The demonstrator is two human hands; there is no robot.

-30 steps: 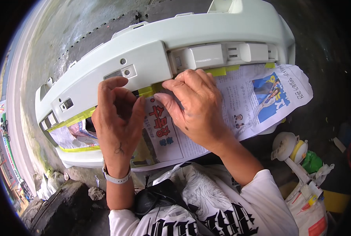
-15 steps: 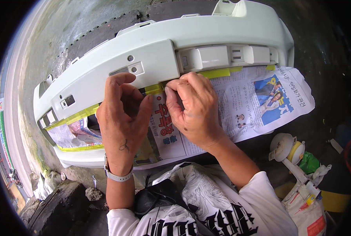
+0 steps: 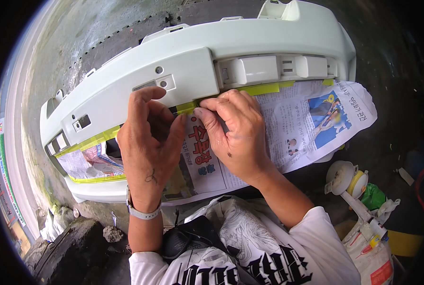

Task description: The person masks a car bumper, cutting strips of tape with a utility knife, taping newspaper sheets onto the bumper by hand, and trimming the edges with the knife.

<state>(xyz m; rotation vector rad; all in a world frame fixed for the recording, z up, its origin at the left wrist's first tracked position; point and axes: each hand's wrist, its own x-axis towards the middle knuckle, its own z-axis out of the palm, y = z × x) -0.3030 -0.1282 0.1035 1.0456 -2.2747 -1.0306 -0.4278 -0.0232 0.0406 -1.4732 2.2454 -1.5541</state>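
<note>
A pale green-white bumper [image 3: 183, 64] lies across the view, with yellow masking tape [image 3: 269, 88] along its lower edge. Printed newspaper [image 3: 278, 118] hangs from the tape on the right; more newspaper [image 3: 91, 161] fills the opening at the left. My left hand [image 3: 150, 137] is over the tape's left part, fingers curled but thumb and forefinger apart, holding nothing visible. My right hand [image 3: 235, 128] is at the tape below the bumper's middle, its thumb and forefinger close together by the tape edge. Whatever lies between those fingertips is too small to make out.
At the lower right are a tape dispenser [image 3: 342, 178] with a yellow roll, a green item [image 3: 373, 195] and a white bag [image 3: 371, 256]. Rubble [image 3: 112, 233] and a dark block [image 3: 74, 247] lie at the lower left. A street shows at the far left.
Since a second ago the bumper and newspaper appear slightly further right in view. My right thumb and forefinger have come closer together at the tape; my left hand keeps its curled pose.
</note>
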